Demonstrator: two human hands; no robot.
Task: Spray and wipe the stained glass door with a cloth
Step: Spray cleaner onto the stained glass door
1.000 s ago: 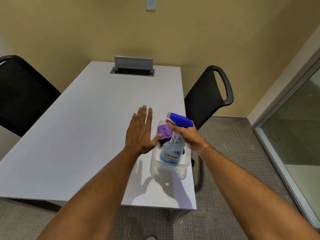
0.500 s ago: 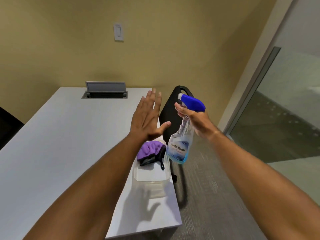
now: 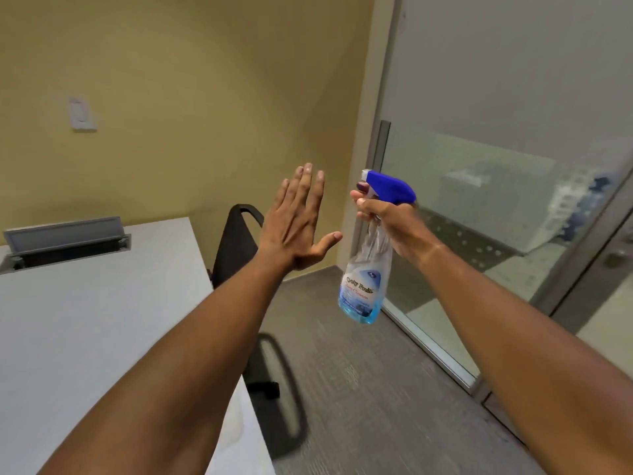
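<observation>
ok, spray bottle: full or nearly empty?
Nearly empty. The clear spray bottle held by the right hand shows blue liquid only in its bottom part; above that it looks empty.

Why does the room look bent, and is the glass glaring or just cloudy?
Head view: the wide-angle lens bows the grey metal door frame and the yellow wall. The glass door panel looks hazy, with pale reflections and no hard glare. The white wall switch is blurred. The clear spray bottle with blue trigger head in the right hand stays fairly sharp.
</observation>
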